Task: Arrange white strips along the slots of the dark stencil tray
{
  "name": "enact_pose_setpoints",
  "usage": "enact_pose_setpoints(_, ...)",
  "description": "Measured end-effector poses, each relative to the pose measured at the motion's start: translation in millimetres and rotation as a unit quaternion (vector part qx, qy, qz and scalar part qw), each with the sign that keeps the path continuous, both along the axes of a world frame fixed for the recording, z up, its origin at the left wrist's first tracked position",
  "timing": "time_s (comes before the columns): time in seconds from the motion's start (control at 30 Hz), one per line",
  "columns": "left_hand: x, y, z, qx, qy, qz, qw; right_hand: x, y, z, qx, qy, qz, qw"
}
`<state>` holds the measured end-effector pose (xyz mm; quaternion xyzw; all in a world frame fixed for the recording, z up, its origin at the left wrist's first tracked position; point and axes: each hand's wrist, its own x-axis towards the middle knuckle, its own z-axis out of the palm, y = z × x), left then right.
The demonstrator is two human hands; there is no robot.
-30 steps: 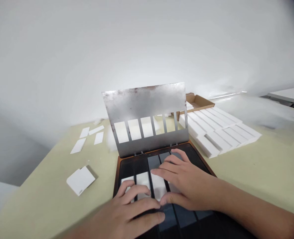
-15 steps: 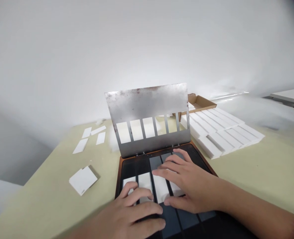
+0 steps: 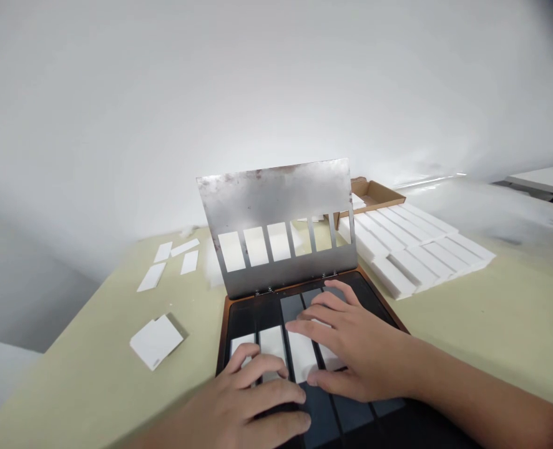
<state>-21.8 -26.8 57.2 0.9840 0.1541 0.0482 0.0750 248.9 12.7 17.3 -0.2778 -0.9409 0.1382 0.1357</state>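
Observation:
A dark tray with a copper-coloured rim (image 3: 223,330) lies in front of me, divided into long lanes. Its hinged steel plate with a row of rectangular slots (image 3: 276,202) stands raised at the far edge. Several white strips lie in the lanes, one showing between my hands (image 3: 301,355). My left hand (image 3: 243,399) rests with curved fingers on the leftmost strips, partly hiding them. My right hand (image 3: 351,355) lies spread over the strips in the middle and right lanes. Neither hand grips anything.
Stacked white bars (image 3: 412,249) and an open cardboard box (image 3: 374,193) stand beyond the tray on the right. Loose white pieces (image 3: 164,251) and a white card (image 3: 156,341) lie to the left on the pale yellow-green table (image 3: 93,368).
Both hands have stayed almost still on the strips. The whole view has shifted slightly.

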Motion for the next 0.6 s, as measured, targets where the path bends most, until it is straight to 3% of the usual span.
enact_pose_setpoints(0.6,-2.1,-2.1,-4.6,-0.011,0.006,0.003,1.000,1.9,1.0,-4.3,-0.006,0.034,0.000,0.999)
